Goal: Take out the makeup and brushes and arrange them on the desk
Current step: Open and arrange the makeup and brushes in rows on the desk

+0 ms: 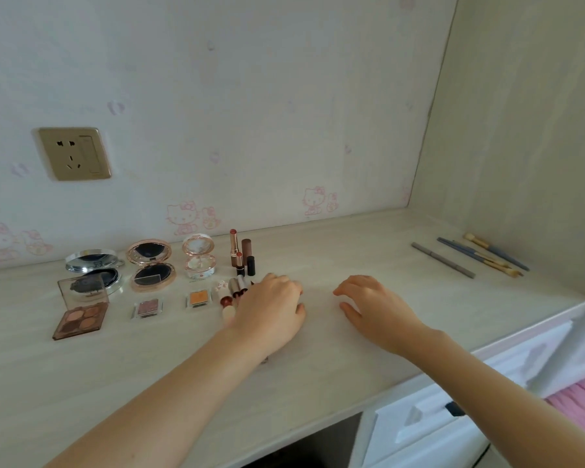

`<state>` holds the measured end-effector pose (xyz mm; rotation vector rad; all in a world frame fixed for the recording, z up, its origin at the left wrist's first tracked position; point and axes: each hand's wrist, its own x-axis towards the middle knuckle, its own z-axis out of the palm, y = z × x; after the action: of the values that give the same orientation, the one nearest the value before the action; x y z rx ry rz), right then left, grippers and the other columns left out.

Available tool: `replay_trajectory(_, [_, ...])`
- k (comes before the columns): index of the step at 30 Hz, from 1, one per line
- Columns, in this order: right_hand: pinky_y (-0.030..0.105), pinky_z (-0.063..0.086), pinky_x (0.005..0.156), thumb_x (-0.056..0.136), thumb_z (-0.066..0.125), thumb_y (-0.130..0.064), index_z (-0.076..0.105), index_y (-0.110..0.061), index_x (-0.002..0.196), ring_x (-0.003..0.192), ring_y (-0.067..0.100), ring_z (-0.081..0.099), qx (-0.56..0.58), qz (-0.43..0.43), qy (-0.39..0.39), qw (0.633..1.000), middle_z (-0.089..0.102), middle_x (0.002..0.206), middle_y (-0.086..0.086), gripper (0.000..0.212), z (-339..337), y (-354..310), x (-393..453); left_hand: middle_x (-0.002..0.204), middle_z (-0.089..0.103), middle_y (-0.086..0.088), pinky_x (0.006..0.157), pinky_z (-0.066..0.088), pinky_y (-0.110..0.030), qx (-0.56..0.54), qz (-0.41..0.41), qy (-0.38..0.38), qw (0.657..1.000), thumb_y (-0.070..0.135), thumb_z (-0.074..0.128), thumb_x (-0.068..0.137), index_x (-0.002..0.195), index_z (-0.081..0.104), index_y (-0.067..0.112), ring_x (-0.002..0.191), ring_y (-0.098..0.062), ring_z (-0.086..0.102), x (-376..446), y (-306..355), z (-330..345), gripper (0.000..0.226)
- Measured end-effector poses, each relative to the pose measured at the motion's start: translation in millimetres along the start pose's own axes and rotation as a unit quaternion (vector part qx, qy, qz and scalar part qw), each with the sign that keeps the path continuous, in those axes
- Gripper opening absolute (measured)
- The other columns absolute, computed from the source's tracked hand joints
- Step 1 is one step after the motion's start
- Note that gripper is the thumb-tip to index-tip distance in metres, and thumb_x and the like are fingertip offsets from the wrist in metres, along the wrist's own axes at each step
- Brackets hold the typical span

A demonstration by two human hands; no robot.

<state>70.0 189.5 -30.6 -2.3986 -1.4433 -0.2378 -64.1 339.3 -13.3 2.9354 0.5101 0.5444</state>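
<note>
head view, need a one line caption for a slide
Both hands, left and right, rest on a desk beside arranged compacts, lipsticks and brushes.

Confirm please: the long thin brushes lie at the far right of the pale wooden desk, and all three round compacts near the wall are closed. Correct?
Not quite. The head view shows the three round compacts open, lids raised. The long thin brushes do lie at the far right of the pale wooden desk.

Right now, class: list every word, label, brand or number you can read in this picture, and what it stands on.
No text can be read.
Compacts: any lid marks are too blurred.
Small eyeshadow pans: labels too small.
Wall: cartoon cat pictures only, no words.
Socket: no lettering shows.
</note>
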Motion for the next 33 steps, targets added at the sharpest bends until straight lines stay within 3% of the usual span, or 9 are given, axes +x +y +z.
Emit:
replay_trajectory(4, [0.025,0.041,0.099,0.098,0.045,-0.029,0.057,-0.022,0.127,0.126,0.011,0.043,-0.035,0.034,0.017,0.999,0.054,0.131,-0.007,0.032,-17.2,41.6,-17.2,0.114,0.062,0.0,0.085,0.05,-0.041,-0.011,0.064,-0.026,0.998,0.022,0.045,0.091,0.108,0.062,0.012,0.114,-0.019,0.05,30.0,28.6,20.6,0.026])
replay_trajectory(9, [0.023,0.04,0.097,0.097,0.049,-0.028,0.058,-0.02,0.126,0.121,0.012,0.048,-0.054,0.091,0.027,0.994,0.057,0.129,-0.004,0.031,-33.9,99.8,-32.0,0.133,0.054,-0.001,0.098,0.044,-0.038,-0.056,0.108,-0.063,0.991,0.022,0.044,0.094,0.126,0.055,0.016,0.126,-0.021,0.044,73.3,72.1,48.2,0.035])
replay_trajectory(20, [0.031,0.039,0.097,0.094,0.05,-0.019,0.057,-0.015,0.127,0.124,0.022,0.042,-0.071,0.2,0.092,0.973,0.054,0.128,0.002,0.034,-38.9,190.0,-40.2,0.136,0.049,-0.008,0.107,0.034,-0.035,-0.04,0.19,-0.097,0.976,0.021,0.042,0.095,0.129,0.052,0.011,0.129,-0.024,0.037,164.6,150.2,102.8,0.037])
replay_trajectory(24, [0.037,0.038,0.102,0.095,0.048,-0.026,0.047,-0.017,0.136,0.129,0.025,0.037,-0.048,0.254,0.086,0.962,0.05,0.136,0.004,0.042,-34.7,201.7,-30.2,0.151,0.031,-0.008,0.116,0.02,-0.037,-0.03,0.2,-0.097,0.975,0.017,0.041,0.095,0.144,0.035,0.014,0.142,-0.026,0.02,191.9,166.3,109.6,0.049])
replay_trajectory(28, [0.043,0.044,0.097,0.095,0.047,-0.028,0.053,-0.013,0.129,0.122,0.031,0.044,-0.051,0.28,0.079,0.956,0.054,0.13,0.01,0.038,-31.6,204.1,-20.7,0.16,0.007,0.002,0.119,0.004,-0.042,-0.048,0.166,-0.182,0.968,0.03,0.036,0.099,0.152,0.012,0.026,0.147,-0.022,-0.002,208.3,168.9,114.7,0.058])
replay_trajectory(33, [0.042,0.047,0.09,0.098,0.043,-0.025,0.065,-0.013,0.113,0.112,0.03,0.049,-0.051,0.263,0.082,0.96,0.059,0.116,0.009,0.03,-30.9,203.1,-16.7,0.16,0.009,0.004,0.119,0.001,-0.044,-0.04,0.175,-0.227,0.957,0.041,0.031,0.1,0.152,0.012,0.032,0.147,-0.021,-0.004,216.1,171.6,120.9,0.056])
